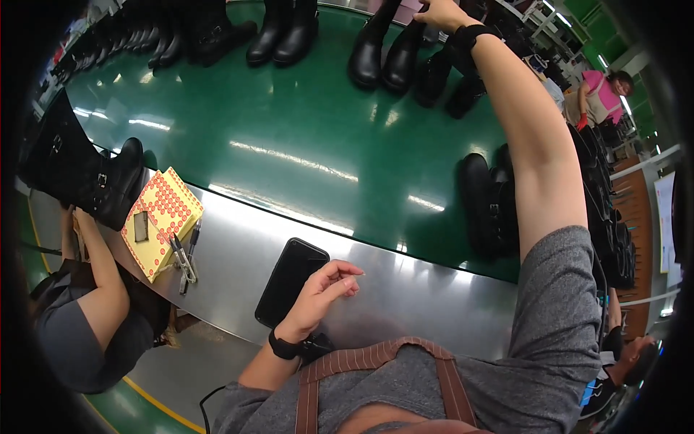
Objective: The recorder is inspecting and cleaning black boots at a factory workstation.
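Observation:
At the far edge of the green table, my right hand is stretched out, partly cut off by the frame. Its fingers close at the top of a tall black boot's shaft; the exact grip is hard to see. A matching black boot stands just left of it. Low over the metal strip, my left hand is curled, thumb and fingertips close together. Something tiny may be at the fingertips, too small to name. Beside that hand lies a black smartphone, screen up.
More black boots line the far side, and others lie near my right arm. On the left are a yellow patterned box, pens and a co-worker's arm under a buckled boot. The green tabletop curves around.

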A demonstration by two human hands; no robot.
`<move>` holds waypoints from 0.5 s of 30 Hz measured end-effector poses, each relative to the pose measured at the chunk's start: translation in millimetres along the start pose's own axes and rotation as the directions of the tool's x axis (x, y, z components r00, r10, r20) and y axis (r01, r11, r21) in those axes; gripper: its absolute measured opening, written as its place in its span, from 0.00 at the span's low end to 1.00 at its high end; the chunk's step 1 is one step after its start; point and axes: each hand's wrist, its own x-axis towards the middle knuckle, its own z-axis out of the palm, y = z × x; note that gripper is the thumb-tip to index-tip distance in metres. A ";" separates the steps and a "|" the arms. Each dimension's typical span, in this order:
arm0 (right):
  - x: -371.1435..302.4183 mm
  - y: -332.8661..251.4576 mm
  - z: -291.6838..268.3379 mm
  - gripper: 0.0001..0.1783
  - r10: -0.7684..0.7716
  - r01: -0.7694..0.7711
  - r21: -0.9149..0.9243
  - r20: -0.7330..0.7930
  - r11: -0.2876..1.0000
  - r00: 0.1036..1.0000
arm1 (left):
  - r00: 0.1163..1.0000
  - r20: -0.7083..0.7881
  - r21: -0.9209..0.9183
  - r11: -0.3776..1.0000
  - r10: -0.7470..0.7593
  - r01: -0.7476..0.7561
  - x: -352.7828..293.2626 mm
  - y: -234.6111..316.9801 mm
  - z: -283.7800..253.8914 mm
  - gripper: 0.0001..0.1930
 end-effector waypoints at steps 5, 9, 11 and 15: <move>-66.1 -70.4 -110.6 0.16 0.194 -0.173 -0.132 0.164 0.976 0.967 | 1.000 0.013 0.049 0.999 0.011 -0.012 1.5 -5.9 -1.0 0.12; -164.6 -116.6 -166.0 0.16 -0.053 0.062 -0.196 0.052 0.979 0.997 | 1.000 0.012 0.105 0.994 0.004 -0.005 5.5 -13.8 -2.4 0.13; -242.8 -135.2 -174.2 0.15 -0.121 0.136 -0.179 0.090 0.975 0.989 | 1.000 0.010 0.155 0.988 -0.006 0.004 7.5 -17.9 -1.6 0.13; -417.4 -157.9 -179.8 0.16 -0.149 0.134 0.065 0.358 0.989 0.922 | 1.000 0.009 0.325 0.945 0.028 -0.029 11.8 -25.7 0.8 0.12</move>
